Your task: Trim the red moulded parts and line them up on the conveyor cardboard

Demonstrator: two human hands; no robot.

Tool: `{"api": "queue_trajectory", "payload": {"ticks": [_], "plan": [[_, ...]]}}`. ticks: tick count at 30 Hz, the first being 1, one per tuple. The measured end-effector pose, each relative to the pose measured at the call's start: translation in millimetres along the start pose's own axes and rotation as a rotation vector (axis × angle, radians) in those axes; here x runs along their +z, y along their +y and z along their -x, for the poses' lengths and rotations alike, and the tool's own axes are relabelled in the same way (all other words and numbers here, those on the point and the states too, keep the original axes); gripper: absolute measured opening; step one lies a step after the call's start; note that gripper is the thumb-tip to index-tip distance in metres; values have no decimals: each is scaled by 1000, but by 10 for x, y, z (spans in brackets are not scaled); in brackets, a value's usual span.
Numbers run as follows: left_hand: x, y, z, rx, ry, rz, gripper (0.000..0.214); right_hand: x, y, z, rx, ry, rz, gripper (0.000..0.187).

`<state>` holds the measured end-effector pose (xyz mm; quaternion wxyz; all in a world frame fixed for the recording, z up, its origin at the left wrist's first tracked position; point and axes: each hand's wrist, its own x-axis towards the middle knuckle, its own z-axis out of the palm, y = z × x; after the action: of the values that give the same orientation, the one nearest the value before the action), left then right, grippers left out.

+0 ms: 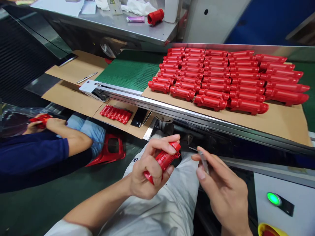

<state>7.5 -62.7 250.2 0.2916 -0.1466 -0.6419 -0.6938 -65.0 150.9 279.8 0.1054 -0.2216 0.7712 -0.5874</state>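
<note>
On the cardboard sheet (283,126) lie rows of red plastic tubes (211,78), and the left hand (147,170) grasps one red tube (163,160) while the right hand (221,186) pinches a small metal tool (203,161).

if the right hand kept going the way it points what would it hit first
The right hand points its metal tool at the red moulded part in the left hand, so probably that first, though depth is unclear.

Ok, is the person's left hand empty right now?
No, the left hand is gripping a red ribbed plastic part between its fingers and thumb.
</note>
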Motion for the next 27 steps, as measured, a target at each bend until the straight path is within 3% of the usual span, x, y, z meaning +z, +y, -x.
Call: {"api": "queue_trajectory", "payload": {"ticks": [2, 5, 14, 16, 21, 27], "plan": [[10, 2, 5, 6, -2, 3, 39, -3, -53, 10, -163, -40, 200, 56], [33, 11, 15, 6, -2, -17, 39, 39, -118, -5, -343, -46, 318, 60], [42, 140, -43, 10, -119, -152, 42, 50, -61, -4, -531, -51, 461, 66], [71, 167, -88, -8, -158, -158, 43, 33, -23, 33, -506, -15, 430, 64], [206, 93, -217, -114, -181, -113, 49, -8, 104, 207, -270, 69, 252, 54], [349, 32, -422, -263, -131, 201, 38, -132, 348, 513, -20, 265, 18, 39]]}}
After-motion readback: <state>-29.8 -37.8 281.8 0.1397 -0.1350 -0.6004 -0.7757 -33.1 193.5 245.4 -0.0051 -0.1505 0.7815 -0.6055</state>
